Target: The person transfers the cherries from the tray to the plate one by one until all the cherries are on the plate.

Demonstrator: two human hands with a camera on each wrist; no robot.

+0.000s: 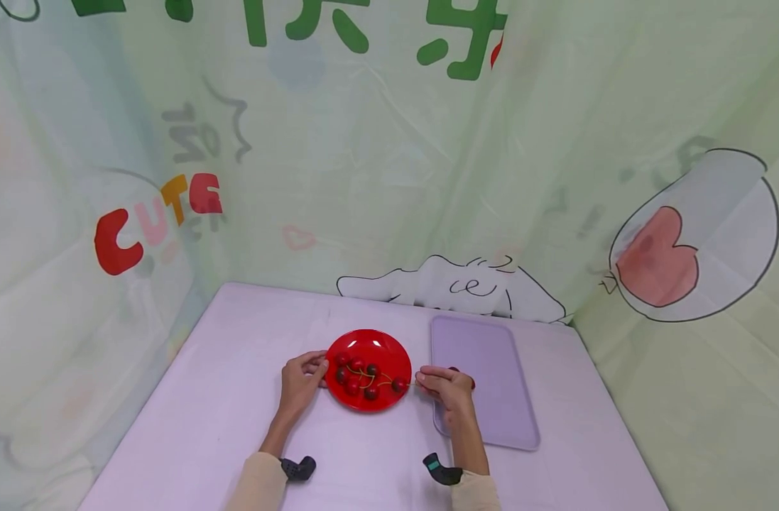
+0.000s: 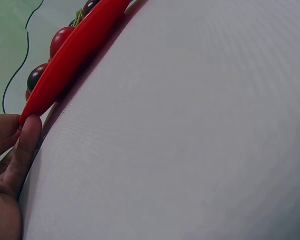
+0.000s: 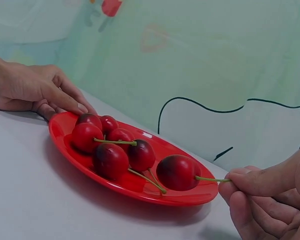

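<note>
A round red plate [image 1: 392, 355] sits in the middle of the table with several dark red cherries [image 1: 353, 385] on it, some with green stems. My left hand [image 1: 298, 383] pinches the plate's left rim; in the left wrist view the thumb [image 2: 26, 150] and a finger meet at its edge. On the plate's right side, my right hand [image 1: 449, 392] pinches the green stem [image 3: 212, 179] of a single cherry [image 3: 177, 172]. That cherry is over the right part of the plate; whether it touches the plate I cannot tell.
A pale purple tray [image 1: 481, 348] lies right of the plate, partly behind my right hand. Dark red round things [image 1: 473, 384] on the tray show past that hand, mostly hidden. Printed cloth curtains [image 1: 363, 177] stand behind and on both sides of the white-covered table [image 1: 223, 426].
</note>
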